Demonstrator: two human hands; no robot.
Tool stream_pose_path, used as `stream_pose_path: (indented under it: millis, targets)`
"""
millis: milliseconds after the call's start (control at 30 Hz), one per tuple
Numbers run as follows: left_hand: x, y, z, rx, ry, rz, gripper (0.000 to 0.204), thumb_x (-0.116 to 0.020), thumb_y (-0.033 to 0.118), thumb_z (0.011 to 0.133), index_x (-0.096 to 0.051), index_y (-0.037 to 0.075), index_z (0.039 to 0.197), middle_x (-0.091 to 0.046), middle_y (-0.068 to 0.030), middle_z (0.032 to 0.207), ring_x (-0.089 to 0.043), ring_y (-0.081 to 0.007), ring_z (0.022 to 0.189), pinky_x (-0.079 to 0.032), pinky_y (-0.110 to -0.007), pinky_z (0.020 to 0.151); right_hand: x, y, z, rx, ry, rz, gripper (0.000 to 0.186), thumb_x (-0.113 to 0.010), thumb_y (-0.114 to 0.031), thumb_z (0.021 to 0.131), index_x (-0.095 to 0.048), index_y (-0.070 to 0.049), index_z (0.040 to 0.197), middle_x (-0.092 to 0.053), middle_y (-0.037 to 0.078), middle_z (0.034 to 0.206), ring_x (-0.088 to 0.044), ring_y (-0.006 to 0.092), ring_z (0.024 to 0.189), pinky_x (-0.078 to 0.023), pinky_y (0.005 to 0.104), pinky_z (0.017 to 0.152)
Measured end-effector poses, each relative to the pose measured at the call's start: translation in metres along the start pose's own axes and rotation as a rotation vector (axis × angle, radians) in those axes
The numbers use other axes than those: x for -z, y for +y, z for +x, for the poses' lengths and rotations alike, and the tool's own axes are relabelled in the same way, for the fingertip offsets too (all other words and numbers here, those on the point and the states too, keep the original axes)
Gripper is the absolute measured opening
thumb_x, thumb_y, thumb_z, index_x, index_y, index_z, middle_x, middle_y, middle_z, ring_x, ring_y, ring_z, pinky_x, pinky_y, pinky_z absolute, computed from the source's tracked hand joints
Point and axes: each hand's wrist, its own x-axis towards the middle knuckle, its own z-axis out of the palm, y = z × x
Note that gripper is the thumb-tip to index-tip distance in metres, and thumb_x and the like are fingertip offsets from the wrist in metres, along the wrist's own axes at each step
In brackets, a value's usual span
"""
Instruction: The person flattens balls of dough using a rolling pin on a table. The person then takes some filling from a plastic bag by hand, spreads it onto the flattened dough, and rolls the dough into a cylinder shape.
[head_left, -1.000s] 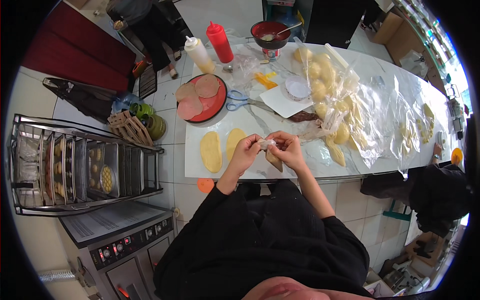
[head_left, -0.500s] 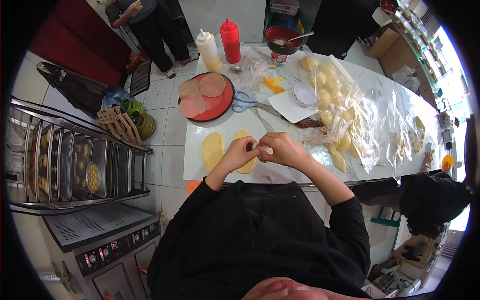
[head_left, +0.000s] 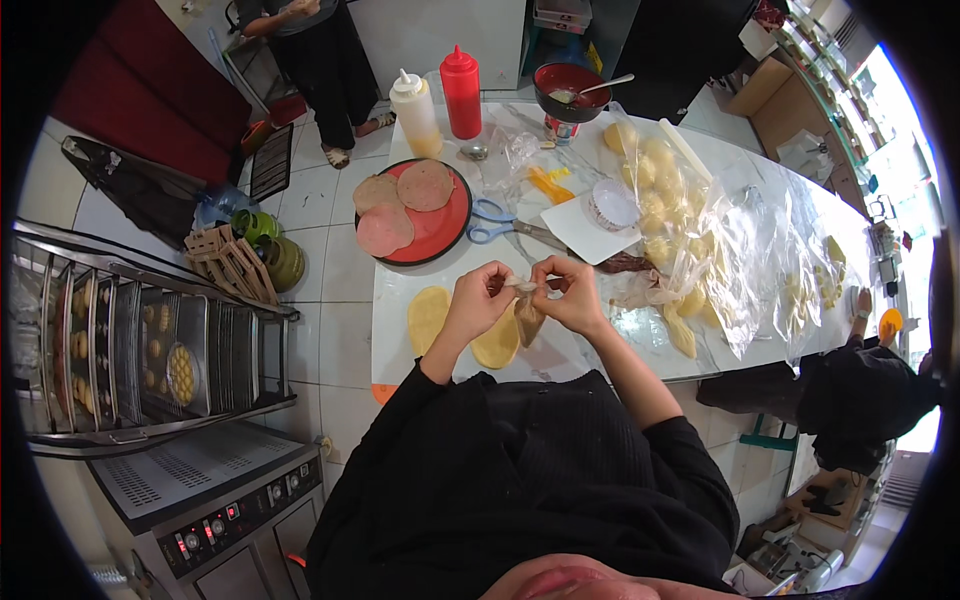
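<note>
The left hand [head_left: 478,305] and right hand [head_left: 570,297] partly cover the neck of a small bag [head_left: 530,324], its contents unclear. Just left of the grip, the left hand hides part of the dough [head_left: 495,347]. Well beyond, the top edge crops a person [head_left: 330,85].

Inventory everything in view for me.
Table: one, white, centre.
Plate: one, red, table left.
Meat slices: three, pink, on plate.
Squeeze bottles: two, white, red, beyond plate.
Scissors: one, blue-handled, right of plate.
Bowl: one, dark, far edge.
Dough balls: several, yellow, table right.
Plastic sheeting: uncounted, clear, table right.
Dough ovals: two, yellow, near edge.
Rack: one, metallic, far left.
Oven: one, grey, lower left.
Other people: two, dark clothing, background.
Small bag: one, brownish, between hands.
Left hand: one, bare, pinching bag.
Right hand: one, bare, pinching bag.
</note>
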Motion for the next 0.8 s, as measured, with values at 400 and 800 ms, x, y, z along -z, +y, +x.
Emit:
stream_pose_path:
  millis: [400,800]
  targets:
    - [0.008,0.006,0.014,-0.01,-0.121,-0.075,0.004,-0.058,0.004,0.081,-0.056,0.002,0.084,-0.061,-0.001,0.076,-0.056,-0.0045,0.067,-0.045,-0.02,0.061,0.005,-0.012,-0.002,0.079,0.076,0.047,0.015,-0.065,-0.004,0.07,-0.063,0.0,0.084,-0.065,0.007,0.082,-0.061,0.0127,0.073,-0.05,0.0264,0.07]
    - [-0.002,-0.012,0.014,-0.107,-0.317,-0.489,0.011,-0.053,0.006,0.087,-0.05,0.004,0.096,-0.059,-0.0083,0.103,-0.055,-0.017,0.1,-0.038,-0.033,0.093,0.007,0.011,-0.006,-0.036,0.126,1.145,0.024,-0.057,0.0,0.082,-0.058,-0.002,0.106,-0.058,0.009,0.102,-0.055,0.0181,0.095,-0.045,0.0302,0.084]
